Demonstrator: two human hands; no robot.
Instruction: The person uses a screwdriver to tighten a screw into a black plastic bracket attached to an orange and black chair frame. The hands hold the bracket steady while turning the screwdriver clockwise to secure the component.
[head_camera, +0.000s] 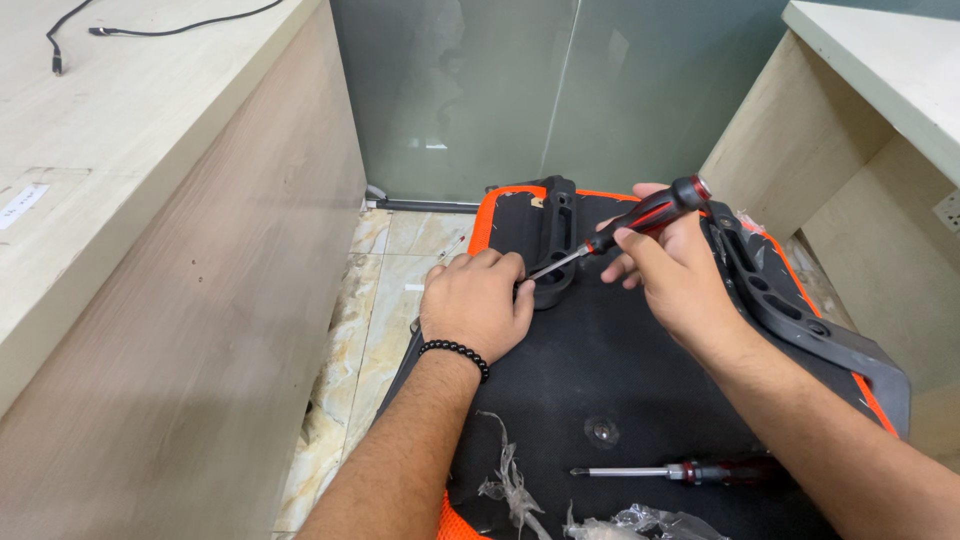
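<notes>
The right hand (680, 270) has its fingers closed round the red-and-black handle of a screwdriver (625, 228), held at a slant so the shaft runs down and left toward the base of the left armrest (550, 240). The left hand (478, 300), with a black bead bracelet (455, 352) at the wrist, lies curled over that spot; its fingers press down by the tip, and I cannot tell whether they pinch a screw or only steady the bracket, since the hand hides it.

That is where I see the risk. The tip sits right against the left fingers, and the tool comes in at a shallow angle. If the bit rides out of the screw head, it would likely skid straight into those fingers or gouge the black fabric.

Both hands work on the underside of an upturned chair seat (620, 380), black with an orange rim, lying on the tiled floor (385, 290) between two pale wooden desks. The seat is not clamped, so a hard push could shift it.

A second screwdriver (680, 471) lies loose near the seat's near edge, beside scraps of clear wrap (515, 480); a nudge from a forearm could roll it off. The right armrest (790, 305) stands under the right forearm.
</notes>
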